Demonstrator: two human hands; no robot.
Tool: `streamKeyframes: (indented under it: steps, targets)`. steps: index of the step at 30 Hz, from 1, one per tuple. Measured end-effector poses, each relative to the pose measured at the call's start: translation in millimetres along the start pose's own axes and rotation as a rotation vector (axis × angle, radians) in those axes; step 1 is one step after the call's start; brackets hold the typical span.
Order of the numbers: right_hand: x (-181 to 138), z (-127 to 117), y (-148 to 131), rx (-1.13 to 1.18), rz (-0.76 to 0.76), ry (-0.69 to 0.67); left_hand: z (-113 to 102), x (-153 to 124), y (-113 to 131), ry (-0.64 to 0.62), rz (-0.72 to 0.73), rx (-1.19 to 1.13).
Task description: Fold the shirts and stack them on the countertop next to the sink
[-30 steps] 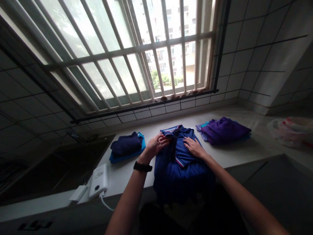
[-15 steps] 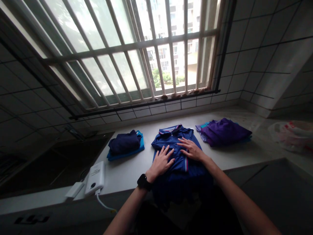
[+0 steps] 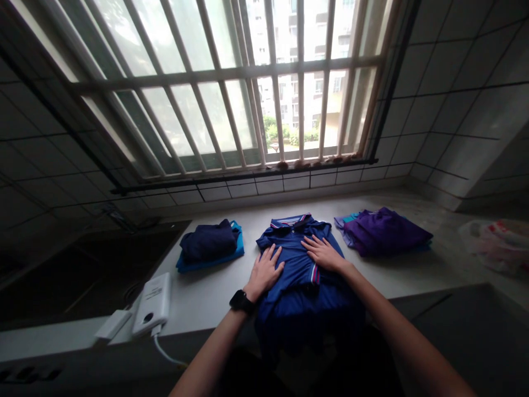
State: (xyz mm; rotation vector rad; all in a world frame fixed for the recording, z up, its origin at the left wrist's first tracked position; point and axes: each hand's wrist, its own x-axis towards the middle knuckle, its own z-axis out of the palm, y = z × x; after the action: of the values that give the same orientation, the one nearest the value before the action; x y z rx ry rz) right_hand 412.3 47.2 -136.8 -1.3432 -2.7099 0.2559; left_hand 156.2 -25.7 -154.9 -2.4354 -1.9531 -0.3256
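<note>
A dark blue polo shirt lies in front of me, its collar toward the window and its lower part hanging over the counter's front edge. One sleeve, with a red, white and blue striped cuff, is turned in across the body. My left hand rests flat on the shirt's left side, fingers apart. On the right side of the chest, my right hand also lies flat with its fingers stretched out. Neither hand grips the cloth.
Left of the shirt sits a folded navy and light blue clothes pile; to the right is a purple clothes pile. A white power bank with a cable stands near the sink. A plastic bag lies far right.
My hands have moved slightly apart over the shirt, the left one outward to the left. The cloth between them looks smoother. The camera view has shifted a little.
</note>
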Motion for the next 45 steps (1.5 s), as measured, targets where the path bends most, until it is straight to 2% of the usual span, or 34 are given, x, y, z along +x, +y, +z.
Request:
streamKeyframes:
  steps: [6, 11, 14, 17, 19, 21, 23, 27, 30, 35, 38, 41, 43, 45]
  targets:
    - [24.4, 1.2, 3.6, -0.024, 0.066, 0.038, 7.5, 24.3, -14.0, 0.042, -0.054, -0.034]
    - [39.7, -0.1, 2.1, -0.066, 0.115, 0.072, 0.5, 43.7, -11.6, 0.041, -0.092, -0.039]
    - [42.6, -5.3, -4.6, -0.094, 0.132, 0.108, -6.4, 46.0, -7.1, 0.049, -0.101, -0.012]
    - [40.8, -13.3, -10.2, -0.059, 0.142, 0.183, -8.2, 41.8, -4.0, 0.122, -0.029, 0.014]
    - [39.0, -19.5, -9.6, 0.053, 0.286, 0.266, -6.0, 39.6, -3.8, 0.150, 0.030, 0.000]
    - [38.0, -25.2, -4.6, 0.196, 0.514, 0.339, -2.3, 39.8, -5.0, 0.153, 0.068, -0.031]
    - [37.9, -29.3, 3.1, 0.288, 0.663, 0.370, 1.1, 41.7, -7.3, 0.162, 0.090, -0.049]
    - [39.2, -31.2, 13.6, 0.343, 0.713, 0.391, 3.6, 45.7, -12.2, 0.197, 0.104, -0.025]
    - [41.9, -30.9, 11.1, 0.430, 0.759, 0.386, 2.6, 45.8, -13.6, 0.201, 0.102, -0.019]
    - [51.2, -33.2, -1.1, 0.464, 0.771, 0.243, 0.7, 42.3, -10.5, 0.171, 0.081, -0.058]
    - [57.4, -35.2, -5.7, 0.437, 0.721, 0.176, -8.6, 47.6, -12.0, 0.095, 0.039, -0.118]
    - [63.0, -40.1, -3.0, 0.440, 0.731, 0.151, -30.9, 66.3, -20.5, 0.028, -0.046, -0.274]
    - [67.3, -46.0, 2.7, 0.447, 0.733, 0.217, -49.1, 83.8, -28.7, 0.108, -0.242, -0.370]
    - [73.1, -52.9, 10.0, 0.451, 0.717, 0.331, -64.2, 101.0, -36.3, 0.156, -0.515, -0.512]
